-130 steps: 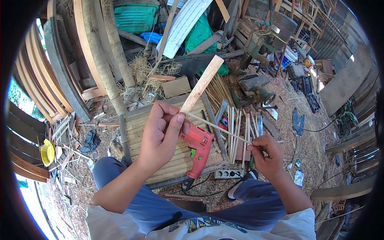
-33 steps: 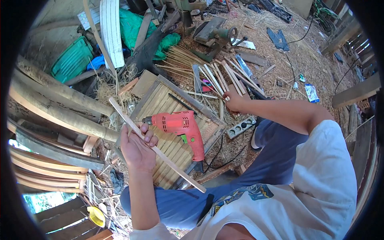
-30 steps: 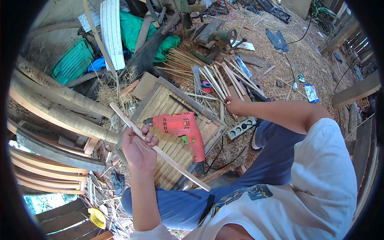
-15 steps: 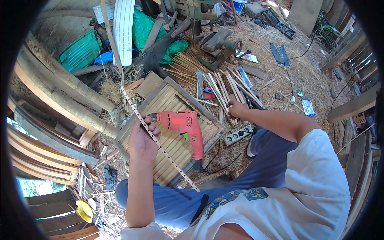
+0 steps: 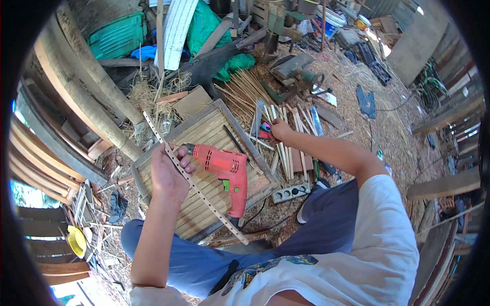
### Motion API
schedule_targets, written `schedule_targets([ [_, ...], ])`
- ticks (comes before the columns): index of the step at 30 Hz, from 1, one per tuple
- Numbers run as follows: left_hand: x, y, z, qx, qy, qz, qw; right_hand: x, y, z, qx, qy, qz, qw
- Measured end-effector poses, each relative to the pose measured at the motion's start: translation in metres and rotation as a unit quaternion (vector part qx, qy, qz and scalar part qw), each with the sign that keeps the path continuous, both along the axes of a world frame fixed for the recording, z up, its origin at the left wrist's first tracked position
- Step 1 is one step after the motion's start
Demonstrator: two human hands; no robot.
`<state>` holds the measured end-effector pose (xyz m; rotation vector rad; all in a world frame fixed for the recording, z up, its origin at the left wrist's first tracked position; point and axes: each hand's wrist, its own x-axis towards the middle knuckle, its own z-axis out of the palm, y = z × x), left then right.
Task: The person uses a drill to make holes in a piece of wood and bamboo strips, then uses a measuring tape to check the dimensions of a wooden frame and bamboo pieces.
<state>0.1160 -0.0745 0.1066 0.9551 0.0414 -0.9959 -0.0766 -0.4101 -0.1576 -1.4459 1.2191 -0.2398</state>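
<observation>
Right here, my left hand (image 5: 171, 171), palm up, has its fingers curled around one long, flat, pale wooden strip pierced with a row of dark holes (image 5: 206, 200), which slants across the palm, one end poking out beyond my fingers, the other dropping toward my lap. I'd call it light and fairly stiff, not slippery, but likely to snap at a hole if bent; best held near the middle, by its edges. Just right of that hand lies one red pistol-shaped power drill with a green trigger (image 5: 222, 166), on one framed board of pale slats (image 5: 203, 131); beyond the drill, one thin black rod (image 5: 234, 139). Further right, below my other hand, sits one white multi-socket power strip (image 5: 291, 193). And there's my right hand (image 5: 279, 130), reached out, fingers bent in at the upper ends of a loose spread of narrow pale wooden strips (image 5: 283, 158); whether it grips one, I can't tell, and they overlap too much to count. Farther out, past that hand, one green metal machine with a round wheel (image 5: 306, 79); far beyond my left, one ribbed green plastic container (image 5: 117, 35).
</observation>
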Motion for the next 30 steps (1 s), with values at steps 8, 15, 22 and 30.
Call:
schedule_targets([
  [8,0.013,-0.02,-0.034,0.085,-0.059,0.023,0.994,0.015,-0.035,-0.105,0.139,0.046,-0.085,0.986],
  [15,0.017,-0.041,-0.051,0.086,-0.07,0.019,0.994,0.062,-0.093,-0.131,0.037,0.053,-0.092,0.994],
  [22,0.035,-0.009,-0.042,0.128,-0.079,0.071,0.986,0.129,-0.059,-0.109,0.053,0.005,-0.016,0.998],
  [30,0.035,-0.024,-0.047,0.095,-0.122,0.051,0.987,0.09,-0.114,-0.143,-0.14,0.115,0.059,0.982],
])
